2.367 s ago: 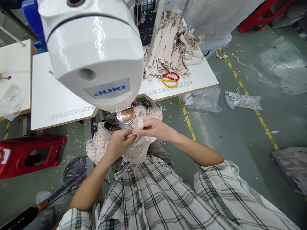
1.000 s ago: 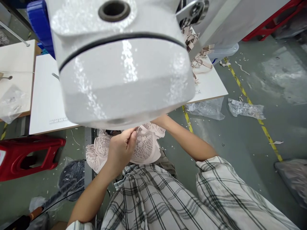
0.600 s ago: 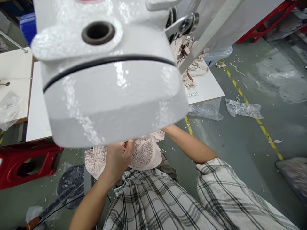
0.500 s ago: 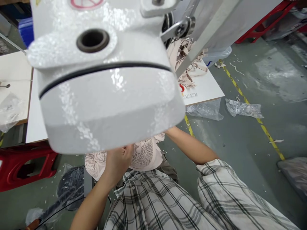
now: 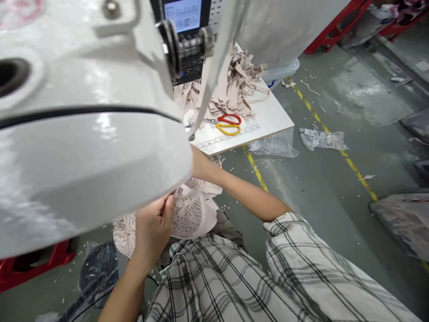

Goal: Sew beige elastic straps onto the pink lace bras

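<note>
A pale pink lace bra (image 5: 189,214) lies over my lap, below the front of a white sewing machine head (image 5: 100,165). My left hand (image 5: 152,228) is closed on the bra's edge, thumb pressed against the fingers. The machine head covers some of those fingertips. My right hand (image 5: 200,164) reaches in under the machine's right side, by the upper part of the bra. Its fingers are hidden behind the head, so their grip does not show.
On the white table (image 5: 279,118) lie red-and-yellow-handled scissors (image 5: 229,124), a printed ruler (image 5: 231,136) and a heap of beige straps (image 5: 234,89). A control screen (image 5: 183,15) stands behind. Plastic bags (image 5: 323,138) lie on the floor; a red stool (image 5: 36,268) is at left.
The view has swung to the right, so the machine head sits further left and the scissors and screen show. My left hand still grips the bra; my right forearm reaches further up under the machine.
</note>
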{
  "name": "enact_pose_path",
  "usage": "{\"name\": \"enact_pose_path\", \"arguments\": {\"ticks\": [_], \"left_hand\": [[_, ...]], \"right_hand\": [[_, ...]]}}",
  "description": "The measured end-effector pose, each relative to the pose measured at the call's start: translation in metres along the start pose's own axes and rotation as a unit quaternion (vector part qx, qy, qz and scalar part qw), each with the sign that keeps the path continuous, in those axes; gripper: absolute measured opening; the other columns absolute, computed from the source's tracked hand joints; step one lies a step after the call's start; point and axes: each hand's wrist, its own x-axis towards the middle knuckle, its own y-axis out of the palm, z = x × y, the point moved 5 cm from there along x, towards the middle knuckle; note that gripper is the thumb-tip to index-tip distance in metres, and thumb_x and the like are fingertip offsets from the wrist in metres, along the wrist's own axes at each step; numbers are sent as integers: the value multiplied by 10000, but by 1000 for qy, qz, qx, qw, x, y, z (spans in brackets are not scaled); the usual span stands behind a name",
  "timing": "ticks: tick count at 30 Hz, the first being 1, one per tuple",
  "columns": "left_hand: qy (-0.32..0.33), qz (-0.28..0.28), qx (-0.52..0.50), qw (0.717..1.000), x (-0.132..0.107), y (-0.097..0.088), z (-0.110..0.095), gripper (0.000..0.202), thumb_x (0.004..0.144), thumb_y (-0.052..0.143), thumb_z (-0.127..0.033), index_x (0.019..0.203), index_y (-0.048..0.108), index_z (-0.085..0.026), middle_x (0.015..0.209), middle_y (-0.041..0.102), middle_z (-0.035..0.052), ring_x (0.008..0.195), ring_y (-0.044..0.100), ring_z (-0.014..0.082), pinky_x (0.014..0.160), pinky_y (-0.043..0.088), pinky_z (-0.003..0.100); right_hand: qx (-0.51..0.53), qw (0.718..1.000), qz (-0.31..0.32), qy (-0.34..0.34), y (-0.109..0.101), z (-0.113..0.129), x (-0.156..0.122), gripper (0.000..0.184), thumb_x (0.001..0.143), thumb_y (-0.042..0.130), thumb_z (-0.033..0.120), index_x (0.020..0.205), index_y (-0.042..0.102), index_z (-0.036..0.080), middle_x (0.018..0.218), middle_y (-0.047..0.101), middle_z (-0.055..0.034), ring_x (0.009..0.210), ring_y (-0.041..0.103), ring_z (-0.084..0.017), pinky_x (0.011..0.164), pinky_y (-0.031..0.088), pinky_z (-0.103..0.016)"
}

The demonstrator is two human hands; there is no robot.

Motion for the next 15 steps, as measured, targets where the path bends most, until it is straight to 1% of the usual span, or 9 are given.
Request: {"name": "enact_pose_path", "arguments": {"ticks": [2, 4, 8, 12, 15], "left_hand": [[2, -11, 20, 1000, -2, -1, 2, 292, 964, 532, -299, 1144, 745, -211, 1074, 777, 32, 949, 746, 204, 732, 573, 232], [6, -25, 35, 999, -4, -3, 3, 285, 964, 533, -285, 1139, 743, -206, 1064, 779, 31, 929, 748, 189, 724, 562, 216], [12, -35, 36, 999, -8, -7, 5, 263, 961, 531, -259, 1099, 748, -203, 977, 792, 22, 800, 749, 154, 671, 544, 198], [7, -59, 50, 997, -11, -11, 10, 250, 956, 537, -250, 1072, 753, -199, 981, 791, 38, 796, 747, 156, 629, 522, 195], [14, -60, 44, 997, -13, -9, 11, 244, 952, 546, -245, 1082, 749, -207, 956, 792, 33, 745, 738, 147, 612, 514, 198]], "right_hand": [[14, 1000, -10, 4, -1, 0, 0, 135, 843, 585, 290, 805, 572, 161, 952, 569, -49, 792, 521, -160, 696, 458, -286], [30, 999, -19, 3, 0, 0, 0, 118, 832, 602, 274, 841, 587, 157, 987, 584, -47, 764, 514, -145, 682, 452, -273], [46, 998, -50, 3, 0, 1, -2, 80, 815, 607, 222, 863, 615, 158, 1039, 608, -61, 747, 524, -139, 681, 454, -271], [36, 997, -61, 14, 2, 0, -3, 109, 787, 624, 205, 883, 660, 169, 1051, 626, -59, 735, 539, -144, 694, 464, -290], [36, 997, -67, 7, 3, -1, -3, 108, 773, 616, 194, 872, 655, 172, 1022, 620, -51, 744, 540, -148, 682, 462, -286]]}}
